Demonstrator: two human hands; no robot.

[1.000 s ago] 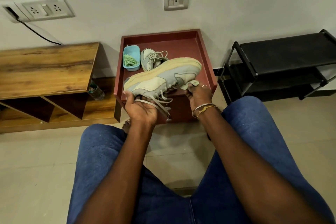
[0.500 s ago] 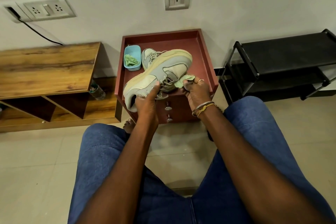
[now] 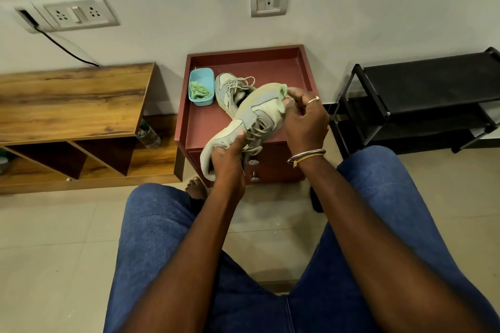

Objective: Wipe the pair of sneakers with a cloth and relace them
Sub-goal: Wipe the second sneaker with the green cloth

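Note:
I hold a pale grey and cream sneaker (image 3: 251, 116) tilted over the front of the red side table (image 3: 200, 127). My left hand (image 3: 227, 159) grips it at the heel end, thumb on its side near the loose laces. My right hand (image 3: 304, 119) holds a light green cloth (image 3: 282, 97) against the sneaker's toe end. The second sneaker (image 3: 230, 89), laced, lies on the table behind the first, partly hidden by it.
A blue tub (image 3: 201, 89) holding another green cloth sits at the table's back left. A wooden shelf unit (image 3: 73, 100) stands to the left with a bottle (image 3: 148, 135) beside it. A black rack (image 3: 422, 100) stands to the right. My knees frame tiled floor (image 3: 54, 238).
The sneaker has turned from lying across to pointing up and right. My right hand has moved up with the cloth to the toe end; my left hand has shifted on the heel.

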